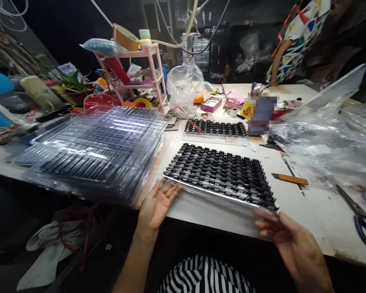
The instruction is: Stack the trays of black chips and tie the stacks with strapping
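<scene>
A clear plastic tray filled with rows of small black parts (219, 175) lies before me on the white table, its near edge seemingly raised a little. My left hand (157, 203) is palm up at the tray's near left corner, with the fingers reaching under the edge and the thumb beside it. At the near right corner, my right hand (293, 240) grips the edge between thumb and fingers; motion blurs its fingertips. Behind it, a second tray of black parts (216, 128) rests with a thin red strip across it.
Left stands a wide stack of clear plastic trays (100, 146). A utility knife (289, 179), scissors (358, 215) and crumpled plastic sheeting (323, 134) lie to the right. Behind are a pink rack (152, 75) and a plastic bag (183, 87). Another person (295, 44) stands at the far right.
</scene>
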A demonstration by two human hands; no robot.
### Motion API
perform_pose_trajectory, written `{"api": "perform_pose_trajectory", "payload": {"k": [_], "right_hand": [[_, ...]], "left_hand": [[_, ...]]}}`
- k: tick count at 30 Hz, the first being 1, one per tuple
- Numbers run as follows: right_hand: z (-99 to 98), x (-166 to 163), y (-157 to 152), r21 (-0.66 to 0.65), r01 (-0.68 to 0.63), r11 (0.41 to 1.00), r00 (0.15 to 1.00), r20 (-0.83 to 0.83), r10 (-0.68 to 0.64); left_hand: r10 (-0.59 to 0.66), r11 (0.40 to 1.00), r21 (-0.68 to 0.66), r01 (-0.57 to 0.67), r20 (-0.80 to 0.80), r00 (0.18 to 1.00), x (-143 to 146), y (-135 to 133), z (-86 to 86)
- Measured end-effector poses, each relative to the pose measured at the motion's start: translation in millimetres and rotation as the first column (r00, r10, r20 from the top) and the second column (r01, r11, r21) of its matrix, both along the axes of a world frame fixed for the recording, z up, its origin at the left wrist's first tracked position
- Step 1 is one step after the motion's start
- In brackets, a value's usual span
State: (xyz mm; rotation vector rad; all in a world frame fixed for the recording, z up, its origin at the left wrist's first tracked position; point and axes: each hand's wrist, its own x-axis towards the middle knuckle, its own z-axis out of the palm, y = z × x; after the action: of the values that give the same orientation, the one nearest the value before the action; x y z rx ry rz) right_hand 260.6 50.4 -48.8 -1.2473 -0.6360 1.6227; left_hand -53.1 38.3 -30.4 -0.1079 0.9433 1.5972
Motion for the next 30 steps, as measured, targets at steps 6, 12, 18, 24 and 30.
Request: {"api": "perform_pose_trajectory", "payload": {"k": [6,12,18,24,30], "right_hand": [[-11.0,-47,-68,-0.120,-0.418,0.900,0.891,0.136,0.432],[1.3,-27,-54,-0.037,-0.664,0.747,0.589,0.590,0.553],[20.5,1,49,0.411,-0.562,0.718,0.515,0.853,-0.085],[16.6,-12,59,0.224,-0.644,0.732,0.400,0.914,0.072],[49.1,-31,-19,0.159,-0.869,0.469,0.428,0.717,0.550]], "left_hand": [[0.175,0.984,0.087,-0.157,-0.261,0.949,5,-10,-6.7],[0.178,0.983,0.063,-0.171,-0.540,0.823,33,-30,-8.5],[-0.014,0.999,-0.034,-0.006,-0.564,0.826,64,-61,-9.0],[-0.087,0.996,-0.053,0.070,-0.699,0.710,50,-57,-10.9],[-0.490,0.785,-0.483,0.388,-0.867,-0.088,-15,38,12.4]]}}
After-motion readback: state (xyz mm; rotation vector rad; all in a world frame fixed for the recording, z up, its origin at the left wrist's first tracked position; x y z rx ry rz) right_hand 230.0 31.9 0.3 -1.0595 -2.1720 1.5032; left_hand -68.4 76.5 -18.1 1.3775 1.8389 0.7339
